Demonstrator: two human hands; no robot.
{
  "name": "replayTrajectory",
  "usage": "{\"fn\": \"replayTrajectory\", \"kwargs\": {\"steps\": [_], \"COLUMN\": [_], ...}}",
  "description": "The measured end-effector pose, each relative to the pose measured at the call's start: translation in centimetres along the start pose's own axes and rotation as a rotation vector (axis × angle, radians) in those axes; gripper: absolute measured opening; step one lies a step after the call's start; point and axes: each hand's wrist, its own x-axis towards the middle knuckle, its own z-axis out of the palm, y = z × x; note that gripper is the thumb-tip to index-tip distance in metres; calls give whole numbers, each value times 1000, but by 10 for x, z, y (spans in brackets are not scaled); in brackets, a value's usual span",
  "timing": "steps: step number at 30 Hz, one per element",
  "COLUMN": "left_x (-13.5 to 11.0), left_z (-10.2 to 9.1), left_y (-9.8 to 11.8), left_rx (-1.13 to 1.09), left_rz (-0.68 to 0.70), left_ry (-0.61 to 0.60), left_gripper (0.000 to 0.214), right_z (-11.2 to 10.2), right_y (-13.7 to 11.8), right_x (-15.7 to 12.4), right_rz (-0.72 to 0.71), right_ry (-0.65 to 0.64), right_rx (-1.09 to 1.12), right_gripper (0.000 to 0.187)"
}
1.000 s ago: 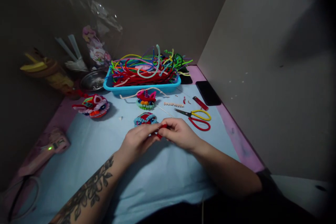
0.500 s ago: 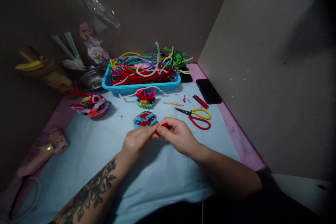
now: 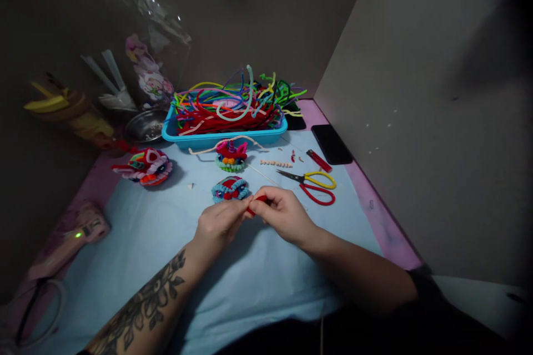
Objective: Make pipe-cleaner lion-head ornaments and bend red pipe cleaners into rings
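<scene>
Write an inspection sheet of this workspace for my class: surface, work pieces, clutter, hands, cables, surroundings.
Surface: light-blue cover over pink tabletop.
Work pieces: small red piece at the fingertips; blue-edged fuzzy figure just beyond.
Clutter: scissors, black phone at right; blue tray of colourful stems at the back.
Hands: left hand and right hand meet, both gripping the red piece.
Cables: pale loop, probably a cable, near the pink device with a green light.
Surroundings: grey walls behind and at right.
</scene>
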Motion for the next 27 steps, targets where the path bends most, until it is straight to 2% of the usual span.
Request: {"fn": "replayTrajectory", "kwargs": {"steps": [10,20,24,27], "left_x": [3,3,5,7], "left_z": [0,2,-1,-7], "left_y": [1,2,0,0], "left_rx": [-28,-14,-48,-101], "left_rz": [3,21,-54,-177], "left_ry": [-17,23,15,-5], "left_gripper": [20,16,24,23], "right_z": [-1,-1,-7,-11], "right_y": [2,6,7,12], "right_x": [0,1,3,6], "right_rz": [-5,21,74,123], "right_ry": [15,24,-9,14], "right_rx": [-27,11,50,111], "right_gripper": [16,17,21,25]}}
